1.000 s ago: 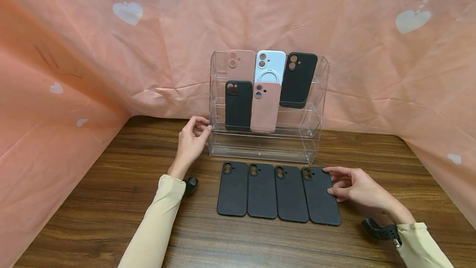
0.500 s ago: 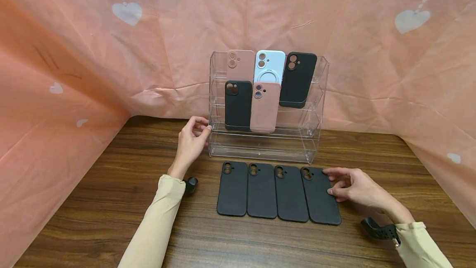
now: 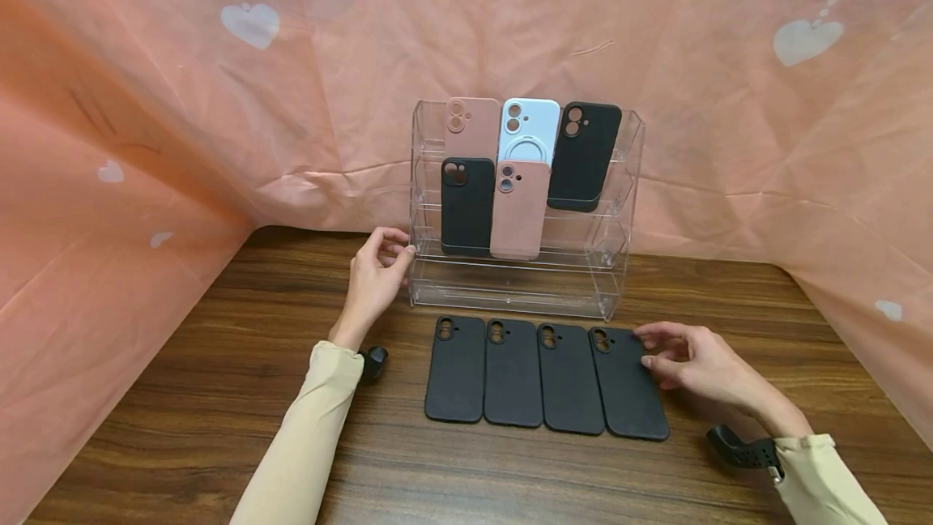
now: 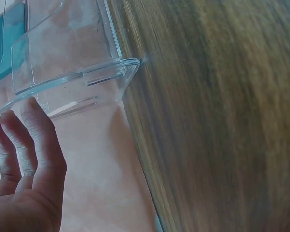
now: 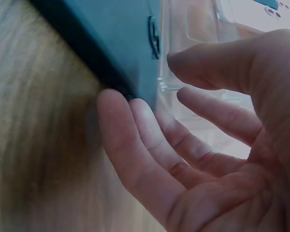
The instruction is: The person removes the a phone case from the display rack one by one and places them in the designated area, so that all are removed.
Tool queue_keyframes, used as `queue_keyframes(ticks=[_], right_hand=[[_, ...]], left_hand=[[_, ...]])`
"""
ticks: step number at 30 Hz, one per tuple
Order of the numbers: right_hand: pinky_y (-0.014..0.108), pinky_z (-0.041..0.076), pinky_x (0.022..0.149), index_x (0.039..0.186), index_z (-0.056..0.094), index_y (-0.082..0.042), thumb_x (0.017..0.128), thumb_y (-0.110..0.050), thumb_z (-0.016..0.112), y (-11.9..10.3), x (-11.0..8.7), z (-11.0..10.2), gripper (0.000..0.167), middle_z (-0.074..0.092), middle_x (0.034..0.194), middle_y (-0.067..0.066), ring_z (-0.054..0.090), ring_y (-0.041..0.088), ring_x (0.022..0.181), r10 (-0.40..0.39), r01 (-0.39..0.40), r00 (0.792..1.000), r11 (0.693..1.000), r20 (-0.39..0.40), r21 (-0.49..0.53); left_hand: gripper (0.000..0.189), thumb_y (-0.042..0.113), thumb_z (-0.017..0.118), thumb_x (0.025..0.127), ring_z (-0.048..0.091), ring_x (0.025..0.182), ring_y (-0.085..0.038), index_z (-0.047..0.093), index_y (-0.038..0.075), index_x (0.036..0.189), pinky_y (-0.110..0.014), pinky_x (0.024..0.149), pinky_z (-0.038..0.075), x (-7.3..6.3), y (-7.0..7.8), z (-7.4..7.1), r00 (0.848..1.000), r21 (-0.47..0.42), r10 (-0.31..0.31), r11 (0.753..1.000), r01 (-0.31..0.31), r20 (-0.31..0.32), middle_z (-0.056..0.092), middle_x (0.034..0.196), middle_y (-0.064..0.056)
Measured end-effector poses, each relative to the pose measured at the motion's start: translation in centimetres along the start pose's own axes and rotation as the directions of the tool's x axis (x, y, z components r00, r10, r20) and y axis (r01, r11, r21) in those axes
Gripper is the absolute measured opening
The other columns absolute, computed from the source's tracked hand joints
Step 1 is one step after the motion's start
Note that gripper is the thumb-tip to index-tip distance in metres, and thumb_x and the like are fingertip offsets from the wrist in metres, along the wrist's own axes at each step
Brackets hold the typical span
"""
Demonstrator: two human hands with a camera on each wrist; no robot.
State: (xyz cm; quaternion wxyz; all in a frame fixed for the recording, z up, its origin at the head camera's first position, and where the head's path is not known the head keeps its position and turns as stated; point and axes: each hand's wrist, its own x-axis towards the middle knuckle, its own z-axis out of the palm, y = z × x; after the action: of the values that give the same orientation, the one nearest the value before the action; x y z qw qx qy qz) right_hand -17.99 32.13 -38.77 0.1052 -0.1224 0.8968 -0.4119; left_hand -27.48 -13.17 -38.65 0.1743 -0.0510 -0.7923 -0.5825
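My left hand (image 3: 377, 275) rests its fingertips against the left side of a clear acrylic display stand (image 3: 510, 298). In the left wrist view its fingers (image 4: 41, 128) reach up to the stand's edge, loosely bent. My right hand (image 3: 703, 363) is at the upper right edge of the rightmost black phone case (image 3: 632, 387). In the right wrist view the fingertips meet the case's edge, and the thumb (image 5: 202, 65) stands apart from it. To its left, three more black phone cases, one of them the leftmost case (image 3: 455, 375), lie in a row on the table.
Across the stand's top tier are a pink case (image 3: 474, 132), a white case with a ring (image 3: 530, 124) and a black case (image 3: 586, 156). One tier lower stand a black case (image 3: 467, 213) and a pink case (image 3: 523, 213). Peach cloth (image 3: 350, 87) surrounds the wooden table (image 3: 219, 395).
My right thumb has lifted from the rightmost case and shifted up slightly, its fingers spreading a little. The left hand, the stand and the row of cases stay as they were.
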Motion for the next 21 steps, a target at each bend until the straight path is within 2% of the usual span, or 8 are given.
queue_keyframes(ticks=[5,12,16,21], right_hand=[[0.030,0.063,0.064,0.135,0.061,-0.003,0.096,-0.015,0.071,-0.8,0.1,-0.6,0.041,0.069,0.120,0.022,0.070,0.005,0.086,-0.047,0.040,0.996,0.995,-0.077,-0.088],[0.032,0.064,0.066,0.134,0.062,-0.002,0.097,-0.015,0.070,-1.9,0.2,-1.2,0.040,0.073,0.111,0.020,0.071,0.009,0.086,-0.102,0.087,0.981,0.991,-0.163,-0.097],[0.031,0.064,0.065,0.131,0.064,-0.004,0.097,-0.014,0.070,-2.6,0.4,-1.4,0.036,0.073,0.111,0.019,0.072,0.008,0.082,-0.139,0.115,0.964,0.986,-0.227,-0.119],[0.028,0.064,0.064,0.128,0.065,-0.006,0.094,-0.009,0.072,-3.4,1.0,-1.6,0.035,0.070,0.109,-0.007,0.071,0.002,0.079,-0.194,0.166,0.932,0.979,-0.306,-0.117]], left_hand=[[0.018,0.014,0.069,0.096,0.071,0.069,-0.029,0.065,0.008,0.113,-0.057,0.065,0.063,0.0,0.0,-0.1,1.000,0.001,0.006,1.000,-0.006,-0.001,0.069,0.094,-0.016],[0.018,0.015,0.069,0.096,0.072,0.072,-0.032,0.065,0.008,0.113,-0.056,0.065,0.063,0.0,0.1,0.0,1.000,-0.001,-0.001,1.000,0.001,0.004,0.069,0.094,-0.016],[0.018,0.014,0.069,0.096,0.072,0.073,-0.034,0.066,0.008,0.113,-0.057,0.065,0.063,0.0,0.1,0.0,1.000,-0.009,-0.002,1.000,0.002,0.003,0.069,0.094,-0.016],[0.018,0.015,0.069,0.096,0.072,0.073,-0.035,0.066,0.009,0.113,-0.054,0.064,0.063,0.0,0.0,0.0,1.000,0.003,0.003,1.000,-0.003,0.002,0.069,0.095,-0.016]])
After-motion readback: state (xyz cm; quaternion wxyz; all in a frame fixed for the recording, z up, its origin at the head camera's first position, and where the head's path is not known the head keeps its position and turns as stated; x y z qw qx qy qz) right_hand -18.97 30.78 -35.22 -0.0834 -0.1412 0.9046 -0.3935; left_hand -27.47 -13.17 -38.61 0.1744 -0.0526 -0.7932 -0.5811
